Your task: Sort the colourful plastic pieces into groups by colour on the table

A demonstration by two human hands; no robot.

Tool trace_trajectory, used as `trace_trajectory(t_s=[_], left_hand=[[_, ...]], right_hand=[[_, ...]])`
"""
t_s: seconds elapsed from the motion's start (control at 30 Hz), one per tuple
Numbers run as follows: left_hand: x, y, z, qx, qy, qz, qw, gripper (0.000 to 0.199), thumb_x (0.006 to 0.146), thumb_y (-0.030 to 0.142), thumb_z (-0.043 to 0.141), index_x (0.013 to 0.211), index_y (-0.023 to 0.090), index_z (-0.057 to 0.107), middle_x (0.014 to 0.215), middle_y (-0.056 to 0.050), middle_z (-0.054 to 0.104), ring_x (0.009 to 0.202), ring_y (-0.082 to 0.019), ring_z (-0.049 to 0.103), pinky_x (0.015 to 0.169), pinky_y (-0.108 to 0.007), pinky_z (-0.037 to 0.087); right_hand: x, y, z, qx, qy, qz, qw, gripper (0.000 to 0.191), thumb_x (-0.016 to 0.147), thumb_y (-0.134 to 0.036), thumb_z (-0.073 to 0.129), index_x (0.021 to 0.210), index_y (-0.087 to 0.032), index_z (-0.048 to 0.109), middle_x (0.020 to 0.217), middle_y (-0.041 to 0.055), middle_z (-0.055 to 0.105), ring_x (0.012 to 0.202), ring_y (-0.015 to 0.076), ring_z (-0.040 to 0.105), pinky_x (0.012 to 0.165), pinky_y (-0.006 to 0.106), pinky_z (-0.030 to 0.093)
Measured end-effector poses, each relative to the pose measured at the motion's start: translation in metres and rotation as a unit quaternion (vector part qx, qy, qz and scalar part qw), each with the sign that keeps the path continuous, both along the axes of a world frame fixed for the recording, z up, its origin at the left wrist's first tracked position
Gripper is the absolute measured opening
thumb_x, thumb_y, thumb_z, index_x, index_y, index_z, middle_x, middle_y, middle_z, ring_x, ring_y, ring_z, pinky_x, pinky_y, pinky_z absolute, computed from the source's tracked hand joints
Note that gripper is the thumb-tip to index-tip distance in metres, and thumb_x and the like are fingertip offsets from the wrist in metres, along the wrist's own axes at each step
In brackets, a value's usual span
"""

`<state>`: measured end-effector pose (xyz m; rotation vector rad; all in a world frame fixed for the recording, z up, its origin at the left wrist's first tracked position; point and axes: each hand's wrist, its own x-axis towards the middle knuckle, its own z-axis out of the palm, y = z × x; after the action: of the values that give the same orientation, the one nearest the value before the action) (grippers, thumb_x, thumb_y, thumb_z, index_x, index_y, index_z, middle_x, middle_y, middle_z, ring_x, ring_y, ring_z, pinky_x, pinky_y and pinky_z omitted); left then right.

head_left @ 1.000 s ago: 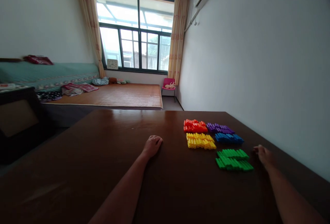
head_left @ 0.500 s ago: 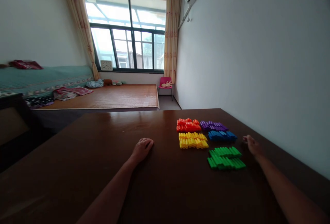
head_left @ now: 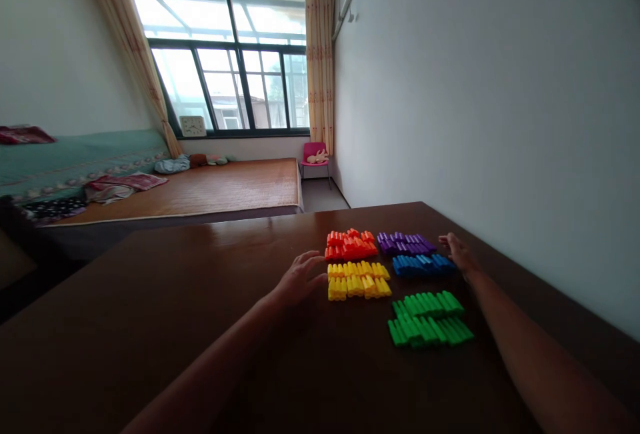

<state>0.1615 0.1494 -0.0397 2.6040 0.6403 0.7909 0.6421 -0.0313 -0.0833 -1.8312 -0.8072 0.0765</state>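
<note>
My left hand (head_left: 301,277) reaches over the dark table, fingers apart, its tips close to the left ends of the orange-red and yellow piles. My right hand (head_left: 457,254) is at the right end of the purple and blue piles, fingers loosely stretched and holding nothing visible. Small plastic pieces shaped like short tubes lie in colour groups: orange-red pieces (head_left: 351,245), yellow pieces (head_left: 359,280), purple pieces (head_left: 406,243), blue pieces (head_left: 423,265) and green pieces (head_left: 430,319). Most sit in two rows, pressed side by side. The green group lies nearest to me.
The brown table (head_left: 200,327) runs close along a pale wall (head_left: 475,101) on the right. Beyond its far edge stand a bed (head_left: 230,187) with cloths on it and a pink chair (head_left: 315,153) holding a soft toy.
My left hand has moved right to the orange-red and yellow pieces, its fingers spreading. My right hand has moved forward and in towards the purple and blue ones. The camera view has shifted somewhat.
</note>
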Motion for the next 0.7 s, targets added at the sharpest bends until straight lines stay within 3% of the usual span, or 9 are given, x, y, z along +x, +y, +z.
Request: trace_trajectory(t_s=[0.1, 0.2, 0.33, 0.43, 0.57, 0.7], left_hand=[[0.025, -0.015, -0.003, 0.021, 0.044, -0.077, 0.996, 0.060, 0.076, 0.057, 0.064, 0.130, 0.030, 0.053, 0.139, -0.006, 0.049, 0.129, -0.028, 0.043, 0.105, -0.046, 0.040], [0.045, -0.026, -0.006, 0.023, 0.088, -0.093, 0.991, 0.073, 0.070, 0.063, 0.067, 0.134, 0.032, 0.049, 0.144, -0.006, 0.044, 0.130, -0.030, 0.040, 0.103, -0.049, 0.041], [0.060, -0.035, -0.008, 0.032, 0.117, -0.090, 0.988, 0.083, 0.066, 0.067, 0.067, 0.139, 0.036, 0.042, 0.148, -0.004, 0.039, 0.132, -0.033, 0.037, 0.102, -0.052, 0.040], [0.060, -0.039, -0.007, 0.030, 0.118, -0.083, 0.989, 0.078, 0.067, 0.067, 0.067, 0.136, 0.039, 0.045, 0.148, -0.002, 0.038, 0.131, -0.032, 0.038, 0.103, -0.051, 0.039], [0.051, -0.042, -0.006, 0.015, 0.108, -0.090, 0.990, 0.073, 0.068, 0.066, 0.067, 0.134, 0.041, 0.048, 0.147, -0.002, 0.039, 0.131, -0.033, 0.038, 0.103, -0.051, 0.038], [0.033, -0.044, -0.006, -0.005, 0.087, -0.085, 0.993, 0.071, 0.067, 0.063, 0.070, 0.132, 0.040, 0.051, 0.145, -0.003, 0.042, 0.131, -0.033, 0.038, 0.104, -0.052, 0.037]], right_hand=[[-0.002, -0.017, -0.003, -0.024, 0.053, 0.067, 0.996, 0.060, 0.089, -0.063, 0.028, 0.115, -0.022, 0.064, 0.121, 0.0124, 0.064, 0.109, 0.0258, 0.061, 0.085, 0.041, 0.053], [-0.016, -0.023, -0.003, -0.045, -0.004, 0.118, 0.992, 0.056, 0.090, -0.061, 0.029, 0.112, -0.024, 0.065, 0.119, 0.0087, 0.065, 0.108, 0.0227, 0.061, 0.097, 0.040, 0.046], [-0.047, -0.016, 0.000, -0.066, -0.151, 0.071, 0.984, 0.055, 0.087, -0.062, 0.035, 0.098, -0.022, 0.070, 0.107, 0.0095, 0.067, 0.110, 0.0243, 0.057, 0.105, 0.042, 0.038], [-0.069, -0.014, 0.004, -0.067, -0.177, 0.060, 0.980, 0.054, 0.085, -0.062, 0.037, 0.093, -0.022, 0.072, 0.101, 0.0104, 0.069, 0.107, 0.0255, 0.058, 0.103, 0.042, 0.040], [-0.093, -0.016, 0.006, -0.056, -0.150, 0.127, 0.979, 0.050, 0.086, -0.059, 0.038, 0.097, -0.023, 0.072, 0.108, 0.0081, 0.069, 0.108, 0.0242, 0.060, 0.102, 0.040, 0.041], [-0.120, -0.013, 0.009, -0.068, -0.102, 0.145, 0.982, 0.047, 0.082, -0.060, 0.047, 0.100, -0.024, 0.072, 0.110, 0.0064, 0.070, 0.109, 0.0263, 0.061, 0.100, 0.041, 0.043]])
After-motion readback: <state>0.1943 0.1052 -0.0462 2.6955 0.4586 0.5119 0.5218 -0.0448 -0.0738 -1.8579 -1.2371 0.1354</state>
